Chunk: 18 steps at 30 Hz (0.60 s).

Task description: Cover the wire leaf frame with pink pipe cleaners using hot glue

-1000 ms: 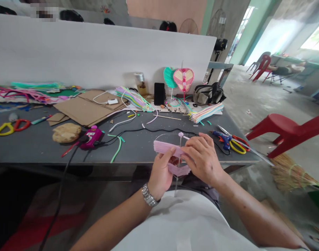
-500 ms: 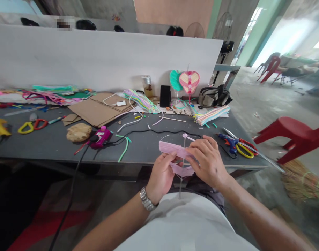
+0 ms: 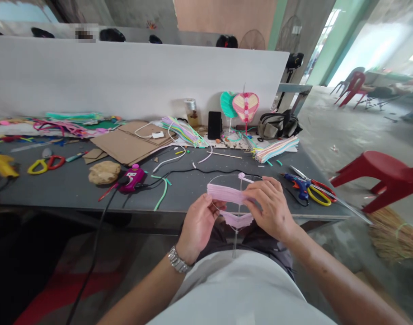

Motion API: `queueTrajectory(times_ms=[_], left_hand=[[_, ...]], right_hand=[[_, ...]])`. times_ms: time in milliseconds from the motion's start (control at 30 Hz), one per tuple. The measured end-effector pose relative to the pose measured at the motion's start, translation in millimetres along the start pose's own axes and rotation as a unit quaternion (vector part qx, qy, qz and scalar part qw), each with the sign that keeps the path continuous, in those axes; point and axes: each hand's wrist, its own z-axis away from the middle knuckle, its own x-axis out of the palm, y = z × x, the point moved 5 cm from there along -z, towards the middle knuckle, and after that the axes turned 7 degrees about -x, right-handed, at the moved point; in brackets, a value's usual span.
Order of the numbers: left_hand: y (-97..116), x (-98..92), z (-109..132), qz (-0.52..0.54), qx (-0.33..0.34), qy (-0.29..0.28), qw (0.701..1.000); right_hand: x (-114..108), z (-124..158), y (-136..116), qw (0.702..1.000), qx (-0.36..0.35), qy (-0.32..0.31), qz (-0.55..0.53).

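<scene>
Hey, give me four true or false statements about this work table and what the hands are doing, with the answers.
The left hand wears a metal wristwatch. True.
The right hand holds scissors. False: both hands hold pink strips on a wire loop.
The blue glue gun lies at the far left of the table. False: it lies toward the right, beside yellow-handled scissors.
A heart-shaped pink craft piece stands at the back of the table. True.
</scene>
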Motion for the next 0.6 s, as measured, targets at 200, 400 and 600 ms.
queueTrajectory(times_ms=[200, 400, 600], left_hand=[[14.4, -35.2, -7.4, 0.067, -0.004, 0.114, 0.991], [14.1, -40.8, -11.1, 0.047, 0.02, 0.116, 0.992], [65.6, -63.0, -8.7, 0.038, 0.177, 0.158, 0.971]], right_hand=[[3.8, 0.7, 1.1, 1.0, 0.0, 0.008, -0.001], [8.3, 2.4, 1.8, 1.0, 0.004, 0.005, -0.013], [8.5, 3.9, 2.6, 1.0, 0.019, 0.005, -0.024]])
